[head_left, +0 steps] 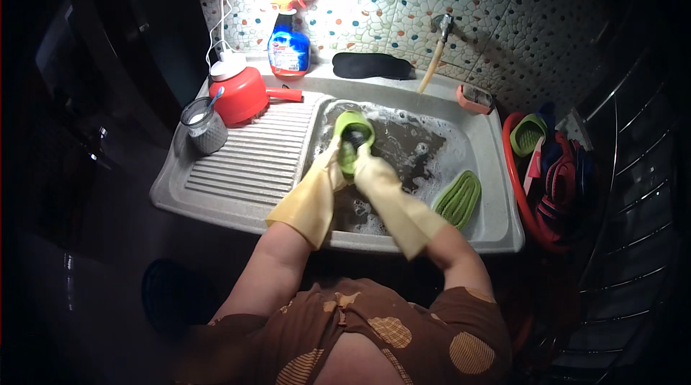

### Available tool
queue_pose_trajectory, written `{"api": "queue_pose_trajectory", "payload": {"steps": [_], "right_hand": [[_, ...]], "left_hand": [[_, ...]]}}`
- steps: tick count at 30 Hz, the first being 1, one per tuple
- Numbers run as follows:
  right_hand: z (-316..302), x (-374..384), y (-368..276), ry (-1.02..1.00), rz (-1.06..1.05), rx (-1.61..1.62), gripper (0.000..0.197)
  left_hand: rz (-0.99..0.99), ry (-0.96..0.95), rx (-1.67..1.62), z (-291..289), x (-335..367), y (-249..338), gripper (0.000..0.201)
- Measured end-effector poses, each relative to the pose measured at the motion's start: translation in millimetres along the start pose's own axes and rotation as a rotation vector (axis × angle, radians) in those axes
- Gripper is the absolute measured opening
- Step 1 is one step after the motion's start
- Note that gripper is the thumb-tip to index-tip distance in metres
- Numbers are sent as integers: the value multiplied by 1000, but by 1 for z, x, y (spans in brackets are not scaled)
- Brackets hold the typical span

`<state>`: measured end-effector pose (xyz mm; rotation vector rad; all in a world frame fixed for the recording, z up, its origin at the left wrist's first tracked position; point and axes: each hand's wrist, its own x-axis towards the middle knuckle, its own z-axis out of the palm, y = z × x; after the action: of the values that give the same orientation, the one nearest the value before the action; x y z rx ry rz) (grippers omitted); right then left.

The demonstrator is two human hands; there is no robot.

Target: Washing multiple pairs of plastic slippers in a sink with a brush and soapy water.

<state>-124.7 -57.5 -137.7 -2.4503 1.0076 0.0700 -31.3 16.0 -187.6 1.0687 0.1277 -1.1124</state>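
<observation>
1. The person's left hand, in a pale yellow rubber glove, holds the side of a green slip-on slipper near the middle of the frame, above the basin's left part.
2. The right hand, gloved alike, is at the slipper's right side, its fingers bent; a dark patch shows by them in the slipper, and whether the hand grips something there cannot be told.
3. Beneath both hands, the stone-grey sink holds murky water with white suds.
4. A second green slipper lies sole up in the basin's lower right.
5. Left of the basin is a ridged drainboard; at its far left stand a glass jar of white contents and a red pot with a white lid.
6. Along the back edge come a blue spray bottle, a black insole-shaped piece and a pink soap dish.
7. At upper right, a tap with a pale hose juts from the mosaic-patterned wall.
8. At the right, a red tub holds more footwear, one piece green.
</observation>
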Motion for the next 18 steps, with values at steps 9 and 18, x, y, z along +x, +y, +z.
{"api": "queue_pose_trajectory", "payload": {"steps": [9, 18], "right_hand": [[-7, 16, 42, -13, 191, 235, 56], [-53, -82, 27, -69, -33, 108, 50]], "left_hand": [[57, 56, 351, 10, -13, 1, 36], [350, 369, 1047, -9, -10, -4, 47]]}}
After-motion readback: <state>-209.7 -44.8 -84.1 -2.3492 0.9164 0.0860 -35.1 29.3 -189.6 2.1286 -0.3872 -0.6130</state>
